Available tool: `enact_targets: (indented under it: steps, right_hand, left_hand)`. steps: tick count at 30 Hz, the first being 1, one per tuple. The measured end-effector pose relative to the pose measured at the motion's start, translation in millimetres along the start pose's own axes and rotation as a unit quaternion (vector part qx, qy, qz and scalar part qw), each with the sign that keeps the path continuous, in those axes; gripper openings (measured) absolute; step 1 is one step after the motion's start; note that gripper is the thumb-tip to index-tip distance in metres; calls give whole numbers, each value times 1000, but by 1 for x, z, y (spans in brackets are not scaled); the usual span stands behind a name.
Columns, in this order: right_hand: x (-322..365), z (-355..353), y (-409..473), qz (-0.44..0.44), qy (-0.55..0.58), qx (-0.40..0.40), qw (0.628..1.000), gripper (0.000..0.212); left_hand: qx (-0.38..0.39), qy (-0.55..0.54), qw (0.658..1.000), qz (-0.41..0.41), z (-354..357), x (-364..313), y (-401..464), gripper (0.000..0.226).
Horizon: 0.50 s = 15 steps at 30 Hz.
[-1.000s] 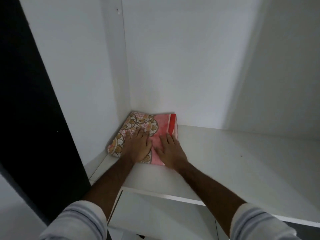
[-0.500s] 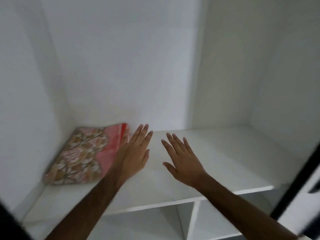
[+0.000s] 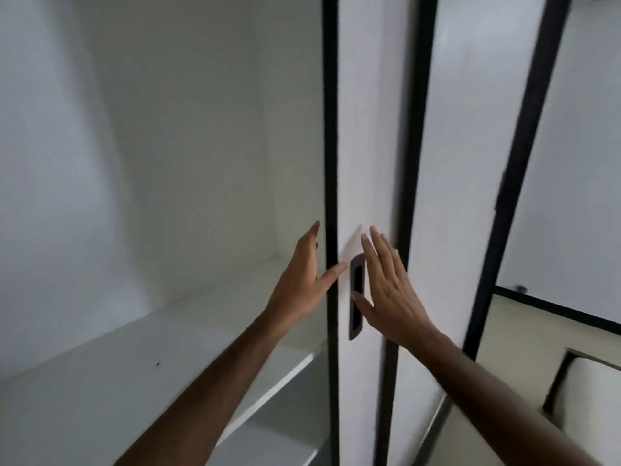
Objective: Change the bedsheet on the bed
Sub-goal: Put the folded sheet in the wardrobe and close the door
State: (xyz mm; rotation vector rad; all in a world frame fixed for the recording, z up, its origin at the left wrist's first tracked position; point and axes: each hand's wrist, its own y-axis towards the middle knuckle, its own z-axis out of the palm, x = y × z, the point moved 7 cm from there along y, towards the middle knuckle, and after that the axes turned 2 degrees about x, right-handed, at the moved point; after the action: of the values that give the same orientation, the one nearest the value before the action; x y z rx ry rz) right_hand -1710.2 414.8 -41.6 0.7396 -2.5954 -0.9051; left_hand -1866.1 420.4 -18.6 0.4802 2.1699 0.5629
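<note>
Both hands are raised with fingers straight and spread at a white sliding wardrobe door (image 3: pixel 366 163): the left hand (image 3: pixel 304 284) at its black-framed edge, thumb reaching across the frame, the right hand (image 3: pixel 391 294) flat just beside the dark recessed handle (image 3: pixel 357 295). Neither holds anything. The white shelf (image 3: pixel 141 361) lies to the left; no bedsheet shows here.

We count two hands, left (image 3: pixel 300 284) and right (image 3: pixel 391 290), two white doors (image 3: pixel 366 129) with black edges, one dark handle (image 3: pixel 357 295), and two shelves (image 3: pixel 141 358).
</note>
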Motion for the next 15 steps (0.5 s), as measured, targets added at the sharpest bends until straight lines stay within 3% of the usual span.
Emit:
enact_targets:
  steps: [5, 15]
  right_hand:
    - [-34, 22, 10, -26, -45, 64, 997, 110]
    - [-28, 22, 13, -102, -84, 33, 991, 107]
  left_hand:
    - [-83, -62, 993, -61, 20, 1, 28, 54]
    - [-109, -52, 991, -57, 7, -1, 10, 48]
